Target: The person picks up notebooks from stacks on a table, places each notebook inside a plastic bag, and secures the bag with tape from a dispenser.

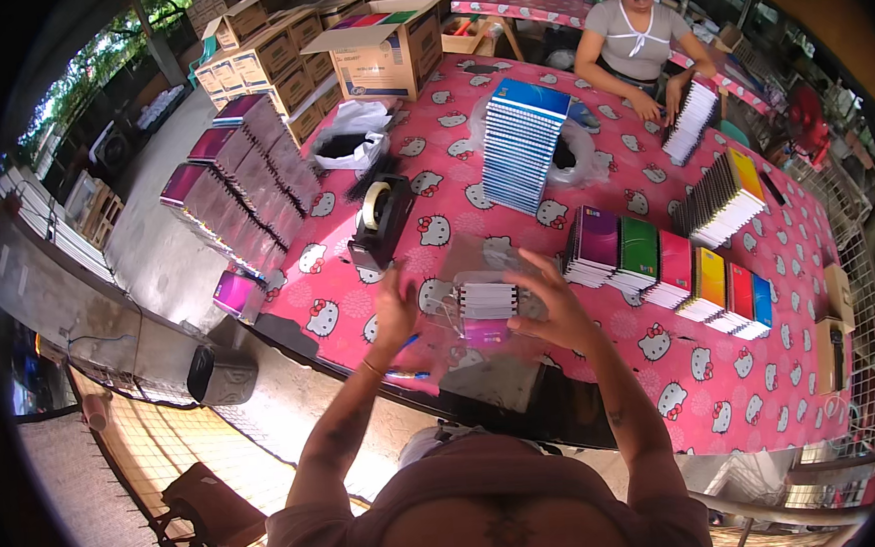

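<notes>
A small bundle of spiral notebooks (486, 303), white edges and a purple cover showing, lies wrapped in clear plastic at the table's near edge. My right hand (558, 311) is at its right side, fingers spread, thumb close to the plastic; I cannot tell if it touches. To the left of the bundle is my left hand (394, 314), raised with fingers partly stretched and nothing visible in them. Just beyond it stands a black tape dispenser (383, 227) with a roll of tape. A blue pen (407, 375) rests near my left wrist.
Wrapped notebook stacks (236, 175) line the left edge. A tall blue notebook stack (525, 148) stands mid-table; a row of coloured notebooks (673, 269) runs to the right. A white bag (351, 138) and an open carton (384, 61) are farther back. Across the table, a person (639, 46) handles notebooks.
</notes>
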{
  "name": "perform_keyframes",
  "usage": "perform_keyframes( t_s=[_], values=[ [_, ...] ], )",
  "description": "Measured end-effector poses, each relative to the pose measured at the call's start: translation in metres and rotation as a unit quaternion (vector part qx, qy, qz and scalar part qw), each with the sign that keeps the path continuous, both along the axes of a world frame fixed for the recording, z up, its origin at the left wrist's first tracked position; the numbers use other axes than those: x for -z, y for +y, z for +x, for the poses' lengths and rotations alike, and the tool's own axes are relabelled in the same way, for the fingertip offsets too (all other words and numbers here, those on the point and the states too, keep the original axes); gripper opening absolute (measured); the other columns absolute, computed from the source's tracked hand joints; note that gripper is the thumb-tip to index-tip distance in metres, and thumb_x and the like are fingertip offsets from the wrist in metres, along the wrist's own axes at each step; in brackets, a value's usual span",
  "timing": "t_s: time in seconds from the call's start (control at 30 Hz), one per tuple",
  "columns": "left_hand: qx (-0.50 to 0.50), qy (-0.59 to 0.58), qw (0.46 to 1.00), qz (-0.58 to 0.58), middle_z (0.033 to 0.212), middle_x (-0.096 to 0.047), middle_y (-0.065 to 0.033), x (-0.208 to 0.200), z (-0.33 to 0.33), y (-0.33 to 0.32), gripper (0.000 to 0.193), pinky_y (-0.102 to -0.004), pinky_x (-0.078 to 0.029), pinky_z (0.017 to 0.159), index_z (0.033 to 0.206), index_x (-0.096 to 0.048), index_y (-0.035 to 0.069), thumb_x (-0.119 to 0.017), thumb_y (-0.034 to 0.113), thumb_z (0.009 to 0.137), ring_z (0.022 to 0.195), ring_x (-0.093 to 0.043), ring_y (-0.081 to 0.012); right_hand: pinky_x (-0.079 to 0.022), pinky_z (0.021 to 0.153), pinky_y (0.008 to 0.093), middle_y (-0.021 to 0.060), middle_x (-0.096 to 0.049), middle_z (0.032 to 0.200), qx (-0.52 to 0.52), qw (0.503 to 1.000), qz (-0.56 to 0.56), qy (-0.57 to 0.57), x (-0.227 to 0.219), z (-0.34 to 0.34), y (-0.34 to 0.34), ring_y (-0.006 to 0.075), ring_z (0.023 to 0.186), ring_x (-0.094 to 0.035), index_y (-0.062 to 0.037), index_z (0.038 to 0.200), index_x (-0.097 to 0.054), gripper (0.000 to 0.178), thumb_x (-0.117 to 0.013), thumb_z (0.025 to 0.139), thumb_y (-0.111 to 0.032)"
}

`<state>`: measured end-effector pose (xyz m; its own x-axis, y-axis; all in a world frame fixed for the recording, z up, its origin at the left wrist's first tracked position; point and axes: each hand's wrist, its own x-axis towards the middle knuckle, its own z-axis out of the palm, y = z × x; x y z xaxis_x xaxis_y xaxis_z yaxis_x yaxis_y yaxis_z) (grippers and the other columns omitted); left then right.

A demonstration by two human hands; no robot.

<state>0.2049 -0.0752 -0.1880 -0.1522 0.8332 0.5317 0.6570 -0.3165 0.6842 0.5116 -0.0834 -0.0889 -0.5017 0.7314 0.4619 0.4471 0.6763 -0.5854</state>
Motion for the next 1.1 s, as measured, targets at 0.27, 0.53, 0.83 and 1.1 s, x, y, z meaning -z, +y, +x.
perform_keyframes(
  t_s=[0.27,0.53,0.83,1.1],
  values=[
    [0.008,-0.289,0.876,-0.385,0.085,-0.066,0.0025,-0.029,-0.149,0.090,0.025,-0.0283,-0.047,0.060,0.106,-0.067,0.011,-0.075,0.025,0.088,0.063,-0.055,-0.0080,-0.035,0.108,0.0492,0.0093,-0.053,0.140,0.061,0.996,0.067,-0.015,-0.035,-0.033,-0.018,0.0312,0.131,-0.049,-0.0121,0.101,-0.071,0.019,-0.073,0.085,-0.021],
    [0.019,-0.355,0.862,-0.362,0.078,-0.065,0.0035,-0.025,-0.157,0.085,0.012,-0.0292,-0.046,0.061,0.092,-0.072,0.013,-0.074,0.024,0.087,0.066,-0.055,-0.0083,-0.030,0.110,0.0501,0.0060,-0.061,0.127,0.109,0.988,0.107,-0.011,-0.032,-0.075,-0.021,0.0255,0.120,-0.058,-0.0127,0.105,-0.070,0.019,-0.071,0.087,-0.019],
    [-0.022,-0.239,0.929,-0.283,0.080,-0.070,-0.0046,0.020,-0.167,0.050,0.011,-0.0360,-0.048,0.070,0.096,-0.067,0.011,-0.062,0.021,0.092,0.070,-0.068,-0.0194,-0.034,0.104,0.0461,0.0026,-0.066,0.117,0.161,0.980,0.099,-0.064,-0.039,-0.096,-0.036,0.0244,0.111,-0.061,-0.0137,0.111,-0.069,0.029,-0.073,0.085,-0.024],
    [-0.037,0.022,0.977,-0.208,0.074,-0.071,-0.0112,-0.027,-0.139,0.061,0.020,-0.0383,-0.053,0.069,0.095,-0.070,-0.001,-0.066,0.018,0.088,0.068,-0.069,-0.0224,-0.032,0.101,0.0434,-0.0009,-0.067,0.111,0.221,0.960,0.093,-0.144,-0.037,-0.096,-0.047,0.0218,0.104,-0.058,-0.0160,0.118,-0.068,0.040,-0.075,0.082,-0.033]
  ],
)
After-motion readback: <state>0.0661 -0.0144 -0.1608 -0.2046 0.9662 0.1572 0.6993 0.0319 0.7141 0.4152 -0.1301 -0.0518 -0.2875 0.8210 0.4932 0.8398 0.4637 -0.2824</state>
